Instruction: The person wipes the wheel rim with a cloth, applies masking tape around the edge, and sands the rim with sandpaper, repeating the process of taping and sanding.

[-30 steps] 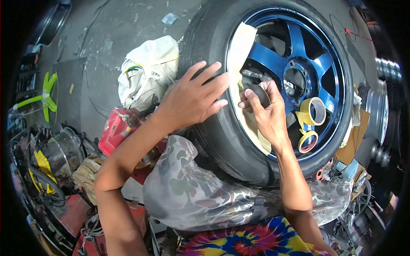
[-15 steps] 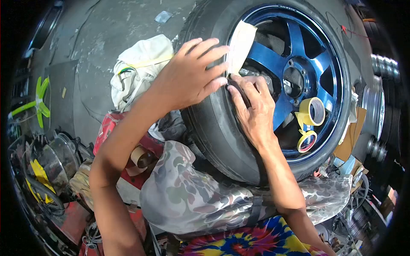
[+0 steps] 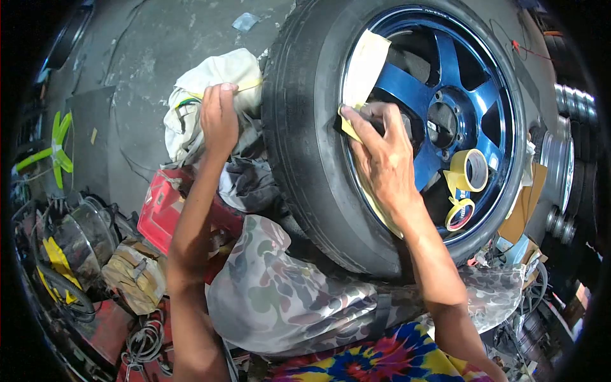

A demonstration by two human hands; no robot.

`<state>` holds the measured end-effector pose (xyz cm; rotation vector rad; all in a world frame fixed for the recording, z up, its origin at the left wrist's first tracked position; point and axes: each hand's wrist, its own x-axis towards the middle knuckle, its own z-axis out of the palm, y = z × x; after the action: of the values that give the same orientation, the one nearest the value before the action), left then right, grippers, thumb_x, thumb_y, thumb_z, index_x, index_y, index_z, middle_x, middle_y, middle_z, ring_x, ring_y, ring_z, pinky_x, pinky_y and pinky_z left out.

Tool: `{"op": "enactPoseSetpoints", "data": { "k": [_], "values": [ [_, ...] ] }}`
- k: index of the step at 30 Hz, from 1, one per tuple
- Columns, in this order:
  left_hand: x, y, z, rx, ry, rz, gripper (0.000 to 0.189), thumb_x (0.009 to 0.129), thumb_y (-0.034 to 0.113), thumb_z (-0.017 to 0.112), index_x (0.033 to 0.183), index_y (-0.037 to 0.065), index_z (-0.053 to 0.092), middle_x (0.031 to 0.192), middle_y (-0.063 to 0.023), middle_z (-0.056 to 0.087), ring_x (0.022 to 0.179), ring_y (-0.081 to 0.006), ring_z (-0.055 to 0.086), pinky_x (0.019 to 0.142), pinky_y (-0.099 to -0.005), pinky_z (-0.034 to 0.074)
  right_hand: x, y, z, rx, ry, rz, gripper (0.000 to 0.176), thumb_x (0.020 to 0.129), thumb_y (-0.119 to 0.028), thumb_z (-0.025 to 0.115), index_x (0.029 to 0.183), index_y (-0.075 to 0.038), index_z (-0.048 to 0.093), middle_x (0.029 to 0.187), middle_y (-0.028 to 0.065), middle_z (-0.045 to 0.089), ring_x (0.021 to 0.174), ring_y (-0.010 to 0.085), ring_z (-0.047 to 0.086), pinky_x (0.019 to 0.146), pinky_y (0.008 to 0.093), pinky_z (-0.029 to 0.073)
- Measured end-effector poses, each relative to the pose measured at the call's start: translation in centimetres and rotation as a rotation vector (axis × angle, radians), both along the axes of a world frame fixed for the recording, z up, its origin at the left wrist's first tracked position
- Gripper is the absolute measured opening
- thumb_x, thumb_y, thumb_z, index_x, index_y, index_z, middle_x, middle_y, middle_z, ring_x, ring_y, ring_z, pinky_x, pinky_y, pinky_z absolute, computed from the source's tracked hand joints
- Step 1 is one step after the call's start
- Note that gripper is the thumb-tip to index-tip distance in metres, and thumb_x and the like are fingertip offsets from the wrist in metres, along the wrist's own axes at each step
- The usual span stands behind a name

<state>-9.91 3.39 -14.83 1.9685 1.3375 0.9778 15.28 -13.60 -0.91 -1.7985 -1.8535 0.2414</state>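
Note:
A blue spoked wheel point(image 3: 401, 81) with its black tyre point(image 3: 299, 134) fills the middle and right. Wide pale masking tape point(image 3: 365, 67) covers part of the rim edge at upper left, and a yellow strip runs down the rim below it. My right hand point(image 3: 385, 153) is closed at the rim, thumb and fingertips on a folded yellow end of this tape. Beside those fingertips, a small dark patch shows against the tyre. Left of the tyre, my left hand point(image 3: 219, 121) is raised over a white cloth point(image 3: 191, 83), fingers pressed together; whatever they hold cannot be made out.
Two tape rolls, a larger one point(image 3: 470, 170) and a smaller one point(image 3: 459, 214), rest on the wheel's lower right. A red case point(image 3: 159, 210) lies near my left forearm. Cables point(image 3: 145, 344) lie at lower left, a green star-shaped object point(image 3: 60, 151) farther back. Cardboard point(image 3: 525, 200) stands at right.
My left hand has moved left from the tyre to over the white cloth, its fingers drawn together. My right hand stays at the rim, where a yellow tape end now shows under it.

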Motion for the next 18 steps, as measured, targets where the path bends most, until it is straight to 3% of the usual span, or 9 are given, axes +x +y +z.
{"op": "enactPoseSetpoints", "data": {
  "k": [2,5,9,11,14,18],
  "values": [
    [0.6,-0.6,-3.0,-0.017,0.035,0.034,0.039,0.111,0.029,0.040,0.098,0.000,0.064,0.097,-0.0214,0.060,0.098,-0.0427,0.057,0.088,-0.0489,0.044,0.7,1.2,-0.2,0.043,-0.042,0.025,0.051,0.080,0.001,0.078,0.130,-0.004,0.067,0.111,0.0177,0.056,0.102,0.0347,0.061,0.085,0.0449,0.054],
    [0.8,-0.9,-6.2,-0.080,0.356,0.033,0.034,0.109,0.030,0.046,0.096,0.000,0.058,0.093,-0.0217,0.056,0.097,-0.0443,0.055,0.087,-0.0519,0.042,0.6,0.6,0.1,0.015,-0.069,0.057,0.051,0.079,0.000,0.079,0.129,-0.005,0.068,0.108,0.0163,0.057,0.102,0.0338,0.061,0.085,0.0448,0.054],
    [0.4,-2.5,-10.8,0.024,0.390,0.018,0.031,0.107,0.030,0.051,0.100,0.001,0.059,0.097,-0.0200,0.056,0.097,-0.0432,0.054,0.088,-0.0536,0.042,1.4,1.1,0.9,0.015,-0.165,0.128,0.052,0.080,-0.003,0.079,0.130,-0.008,0.069,0.104,0.0140,0.056,0.099,0.0318,0.061,0.083,0.0436,0.054],
    [0.4,-3.4,-11.9,0.263,0.424,0.076,0.028,0.106,0.030,0.053,0.104,0.003,0.060,0.102,-0.0182,0.055,0.100,-0.0412,0.054,0.089,-0.0541,0.043,2.3,2.3,0.8,-0.003,-0.191,0.134,0.053,0.081,-0.006,0.079,0.133,-0.009,0.068,0.104,0.0136,0.055,0.096,0.0309,0.060,0.081,0.0420,0.054],
    [0.6,-4.3,-11.9,0.099,0.470,0.105,0.026,0.105,0.030,0.053,0.106,0.005,0.061,0.107,-0.0173,0.055,0.103,-0.0392,0.053,0.091,-0.0535,0.043,2.3,1.3,1.1,-0.028,-0.234,0.192,0.055,0.081,-0.005,0.078,0.135,-0.011,0.068,0.104,0.0124,0.054,0.095,0.0301,0.060,0.081,0.0416,0.053],
    [0.9,-4.3,-12.3,0.077,0.455,0.121,0.024,0.104,0.029,0.054,0.105,0.006,0.061,0.107,-0.0182,0.054,0.105,-0.0396,0.052,0.093,-0.0524,0.043,2.8,2.1,1.7,-0.062,-0.269,0.192,0.056,0.081,-0.006,0.073,0.137,-0.011,0.067,0.103,0.0124,0.052,0.096,0.0301,0.058,0.085,0.0424,0.052]
  ]
}}
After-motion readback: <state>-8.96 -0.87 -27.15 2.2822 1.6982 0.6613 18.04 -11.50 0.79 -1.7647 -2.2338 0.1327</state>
